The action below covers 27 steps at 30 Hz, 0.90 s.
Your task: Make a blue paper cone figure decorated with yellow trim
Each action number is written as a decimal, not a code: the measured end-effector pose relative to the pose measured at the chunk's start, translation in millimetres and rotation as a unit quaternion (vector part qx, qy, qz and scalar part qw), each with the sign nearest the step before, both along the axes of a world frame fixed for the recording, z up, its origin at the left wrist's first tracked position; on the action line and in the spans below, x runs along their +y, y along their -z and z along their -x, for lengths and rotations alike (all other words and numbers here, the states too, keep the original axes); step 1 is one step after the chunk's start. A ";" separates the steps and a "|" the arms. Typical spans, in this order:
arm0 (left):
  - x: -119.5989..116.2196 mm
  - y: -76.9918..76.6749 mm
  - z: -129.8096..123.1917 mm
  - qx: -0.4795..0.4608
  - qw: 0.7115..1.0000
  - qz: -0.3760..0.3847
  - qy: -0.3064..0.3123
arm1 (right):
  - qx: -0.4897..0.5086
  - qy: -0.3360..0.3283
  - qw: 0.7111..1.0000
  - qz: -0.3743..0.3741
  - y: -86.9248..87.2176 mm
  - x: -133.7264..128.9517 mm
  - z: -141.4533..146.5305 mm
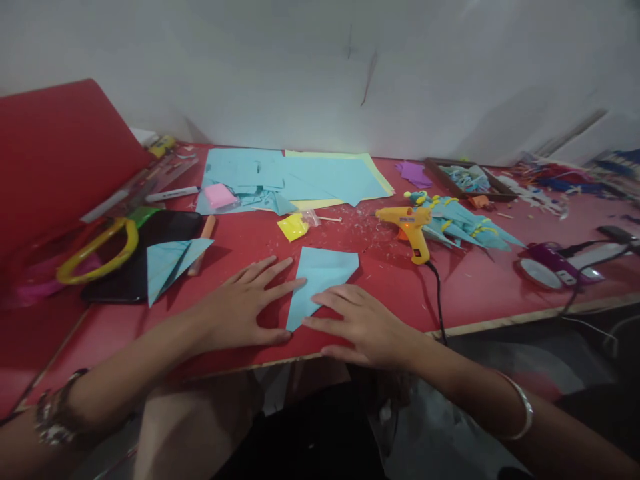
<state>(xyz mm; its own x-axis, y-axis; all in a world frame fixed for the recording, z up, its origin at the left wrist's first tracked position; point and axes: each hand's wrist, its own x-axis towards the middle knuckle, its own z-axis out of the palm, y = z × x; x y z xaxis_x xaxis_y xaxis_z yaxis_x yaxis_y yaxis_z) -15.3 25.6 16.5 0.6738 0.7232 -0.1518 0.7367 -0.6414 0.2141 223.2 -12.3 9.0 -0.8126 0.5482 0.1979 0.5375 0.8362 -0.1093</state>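
A folded sheet of light blue paper lies flat on the red table near its front edge. My left hand rests with fingers spread, its fingertips at the paper's left edge. From the right, my right hand lies over the paper's lower right part, fingers stretched out and touching it. Neither hand grips anything. Left of my left hand, a folded blue paper piece leans over a black phone-like slab and a wooden stick.
A yellow glue gun with a black cord stands right of the paper, before several blue paper cones. Blue sheets lie at the back by the wall. Yellow scissors handles are at left; a brown tray sits at back right.
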 end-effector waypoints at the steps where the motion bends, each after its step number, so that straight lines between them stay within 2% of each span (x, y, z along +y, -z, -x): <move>1: 0.0 -0.2 -0.2 -0.002 1.000 0.001 -0.001 | 0.008 0.020 1.000 0.005 0.0 0.5 -3.9; 5: 0.2 -1.3 -0.8 0.007 1.000 0.008 -0.007 | 0.023 0.100 0.994 0.025 -0.5 1.4 -21.1; 10: 0.1 -4.3 -2.4 0.027 0.999 0.015 -0.014 | 0.029 0.167 0.985 0.017 2.6 6.7 -39.3; 16: 0.9 -7.9 -4.6 0.050 0.998 0.041 -0.014 | 0.017 0.202 0.979 -0.033 6.0 17.0 -53.2; 19: 3.3 -9.3 -4.7 0.059 0.997 0.056 -0.014 | 0.029 0.234 0.971 -0.041 3.2 21.3 -52.1; 23: 5.8 -16.4 -7.3 0.076 0.995 0.063 -0.015 | 0.114 0.241 0.964 0.011 0.3 25.6 -38.7; 27: -1.0 -30.4 -18.9 0.058 0.998 -0.004 0.002 | 0.104 0.263 0.958 0.050 -0.8 27.5 -20.5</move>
